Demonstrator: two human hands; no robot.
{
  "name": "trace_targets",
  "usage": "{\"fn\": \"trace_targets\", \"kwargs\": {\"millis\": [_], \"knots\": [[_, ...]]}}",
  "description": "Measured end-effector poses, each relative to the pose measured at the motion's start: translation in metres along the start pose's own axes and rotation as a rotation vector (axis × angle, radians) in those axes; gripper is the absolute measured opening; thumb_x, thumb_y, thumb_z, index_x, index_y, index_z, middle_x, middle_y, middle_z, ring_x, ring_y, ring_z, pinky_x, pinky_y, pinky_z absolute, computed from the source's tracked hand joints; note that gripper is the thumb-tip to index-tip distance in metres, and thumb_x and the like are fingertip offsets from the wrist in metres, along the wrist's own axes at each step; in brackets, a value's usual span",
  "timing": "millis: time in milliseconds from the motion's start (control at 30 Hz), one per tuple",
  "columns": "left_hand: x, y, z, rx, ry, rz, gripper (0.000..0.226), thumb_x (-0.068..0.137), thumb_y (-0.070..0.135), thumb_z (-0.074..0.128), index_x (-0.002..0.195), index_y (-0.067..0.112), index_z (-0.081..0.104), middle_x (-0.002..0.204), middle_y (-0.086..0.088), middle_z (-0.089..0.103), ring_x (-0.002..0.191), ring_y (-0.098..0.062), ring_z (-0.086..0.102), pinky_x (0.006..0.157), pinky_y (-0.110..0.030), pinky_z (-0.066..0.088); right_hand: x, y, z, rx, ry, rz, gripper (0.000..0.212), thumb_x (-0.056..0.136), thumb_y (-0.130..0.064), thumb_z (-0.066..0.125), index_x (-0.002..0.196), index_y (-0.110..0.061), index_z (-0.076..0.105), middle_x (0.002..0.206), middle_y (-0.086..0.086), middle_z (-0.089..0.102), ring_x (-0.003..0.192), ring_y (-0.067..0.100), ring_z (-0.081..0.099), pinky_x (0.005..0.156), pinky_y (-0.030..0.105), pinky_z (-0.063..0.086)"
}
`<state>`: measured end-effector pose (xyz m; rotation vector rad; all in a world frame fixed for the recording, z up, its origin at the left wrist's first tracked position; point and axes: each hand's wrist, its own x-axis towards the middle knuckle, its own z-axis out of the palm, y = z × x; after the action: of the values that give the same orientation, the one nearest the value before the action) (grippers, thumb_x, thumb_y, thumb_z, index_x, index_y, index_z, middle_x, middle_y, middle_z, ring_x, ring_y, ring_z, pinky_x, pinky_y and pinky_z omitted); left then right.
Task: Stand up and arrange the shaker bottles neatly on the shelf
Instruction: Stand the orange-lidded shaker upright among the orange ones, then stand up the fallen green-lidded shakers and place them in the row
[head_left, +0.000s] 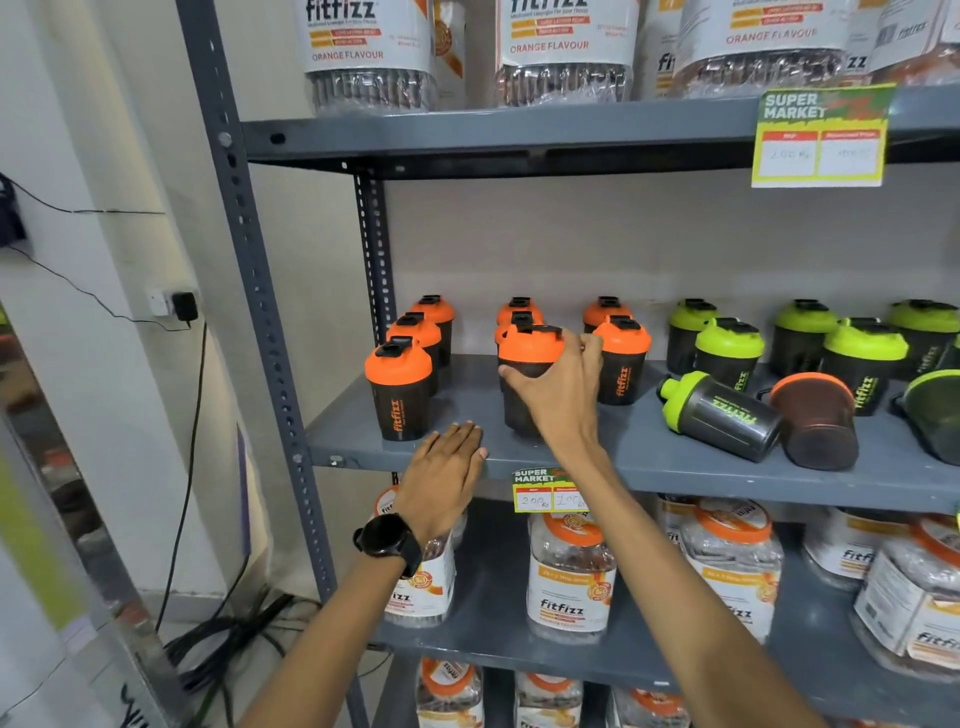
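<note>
On the grey middle shelf (649, 462) stand several upright orange-lidded black shaker bottles, the front-left one (399, 392) near the shelf's left post. My right hand (558, 387) is wrapped around another upright orange-lidded shaker (527, 358) in the front middle. My left hand (441, 478) lies flat, fingers together, on the shelf's front edge and holds nothing. To the right, green-lidded shakers (730, 353) stand upright. A green-lidded shaker (722, 413) lies on its side, and an orange-lidded one (815, 421) lies beside it. A further shaker (935, 415) lies tipped at the right edge.
Clear Fitfizz jars (571, 577) fill the shelf below, and larger jars (563, 52) the shelf above. Price tags (821, 137) hang from the shelf edges. The rack's left post (260, 291) stands beside a white wall with a socket and cables (179, 306).
</note>
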<state>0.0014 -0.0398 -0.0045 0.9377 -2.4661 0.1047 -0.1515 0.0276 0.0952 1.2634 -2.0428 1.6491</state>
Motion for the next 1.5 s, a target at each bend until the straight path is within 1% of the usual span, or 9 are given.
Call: {"fn": "trace_targets", "kwargs": {"millis": [267, 500, 633, 767, 833, 967, 1067, 1333, 1500], "knots": [[-0.001, 0.0, 0.0, -0.023, -0.009, -0.008, 0.059, 0.102, 0.042, 0.013, 0.15, 0.015, 0.036, 0.157, -0.005, 0.038, 0.148, -0.018, 0.027, 0.122, -0.036, 0.013, -0.017, 0.003, 0.038, -0.09, 0.073, -0.053, 0.09, 0.058, -0.041, 0.093, 0.125, -0.009, 0.043, 0.122, 0.015, 0.04, 0.117, 0.029, 0.044, 0.09, 0.035, 0.05], [-0.002, 0.003, 0.001, -0.01, 0.006, -0.007, 0.06, 0.102, 0.041, 0.011, 0.148, 0.013, 0.038, 0.155, -0.006, 0.041, 0.147, -0.019, 0.03, 0.123, -0.037, 0.013, -0.017, 0.0, 0.045, -0.134, 0.068, -0.066, 0.096, 0.055, -0.051, 0.091, 0.125, -0.01, 0.041, 0.122, 0.015, 0.04, 0.113, 0.028, 0.045, 0.089, 0.036, 0.052], [-0.006, 0.01, 0.003, 0.031, 0.037, -0.04, 0.063, 0.101, 0.041, 0.009, 0.146, 0.011, 0.042, 0.151, -0.009, 0.046, 0.144, -0.022, 0.034, 0.123, -0.041, 0.015, -0.027, 0.005, 0.031, -0.055, 0.086, -0.065, 0.102, 0.06, -0.068, 0.08, 0.133, -0.011, 0.038, 0.126, 0.012, 0.039, 0.116, 0.024, 0.045, 0.092, 0.031, 0.046], [-0.019, 0.03, 0.011, 0.043, 0.108, -0.078, 0.052, 0.104, 0.035, 0.022, 0.143, 0.009, 0.045, 0.149, -0.012, 0.048, 0.141, -0.026, 0.039, 0.123, -0.043, 0.019, -0.045, 0.019, -0.001, 0.143, 0.071, -0.098, 0.068, 0.083, -0.055, 0.07, 0.129, -0.012, 0.044, 0.127, 0.007, 0.041, 0.111, 0.012, 0.046, 0.085, 0.022, 0.047], [-0.025, 0.049, 0.015, 0.046, 0.142, -0.062, 0.05, 0.104, 0.033, 0.026, 0.144, 0.009, 0.045, 0.15, -0.012, 0.047, 0.142, -0.027, 0.039, 0.122, -0.044, 0.021, -0.05, 0.034, -0.021, 0.154, 0.062, -0.139, 0.052, 0.089, -0.049, 0.065, 0.123, -0.013, 0.047, 0.124, 0.005, 0.044, 0.11, 0.015, 0.051, 0.087, 0.026, 0.048], [-0.025, 0.093, 0.022, 0.041, 0.143, 0.004, 0.051, 0.105, 0.034, 0.024, 0.146, 0.01, 0.042, 0.152, -0.01, 0.044, 0.143, -0.023, 0.037, 0.122, -0.043, 0.022, -0.041, 0.069, -0.065, 0.01, 0.031, -0.212, 0.031, 0.09, -0.031, 0.067, 0.111, -0.013, 0.054, 0.113, 0.005, 0.05, 0.107, 0.023, 0.053, 0.092, 0.035, 0.047], [-0.01, 0.13, 0.028, 0.027, 0.124, 0.058, 0.05, 0.105, 0.034, 0.023, 0.146, 0.011, 0.042, 0.152, -0.008, 0.044, 0.144, -0.022, 0.035, 0.122, -0.043, 0.022, -0.018, 0.091, -0.1, -0.194, -0.026, -0.243, 0.026, 0.086, -0.023, 0.069, 0.106, -0.01, 0.056, 0.106, 0.01, 0.052, 0.103, 0.029, 0.052, 0.092, 0.041, 0.045], [0.042, 0.207, 0.04, 0.002, 0.032, 0.078, 0.055, 0.102, 0.038, 0.016, 0.14, 0.01, 0.045, 0.145, -0.01, 0.052, 0.139, -0.027, 0.042, 0.118, -0.045, 0.028, 0.06, 0.109, -0.154, -0.624, -0.357, -0.232, 0.047, 0.086, -0.03, 0.071, 0.121, -0.004, 0.053, 0.122, 0.02, 0.052, 0.12, 0.041, 0.046, 0.093, 0.047, 0.044], [0.061, 0.221, 0.046, -0.036, -0.02, 0.016, 0.051, 0.102, 0.042, 0.015, 0.13, 0.013, 0.048, 0.14, -0.008, 0.054, 0.135, -0.025, 0.043, 0.114, -0.044, 0.03, 0.082, 0.11, -0.15, -0.823, -0.614, -0.087, 0.082, 0.079, -0.044, 0.077, 0.139, -0.004, 0.04, 0.14, 0.024, 0.042, 0.131, 0.043, 0.037, 0.102, 0.05, 0.038]]}}
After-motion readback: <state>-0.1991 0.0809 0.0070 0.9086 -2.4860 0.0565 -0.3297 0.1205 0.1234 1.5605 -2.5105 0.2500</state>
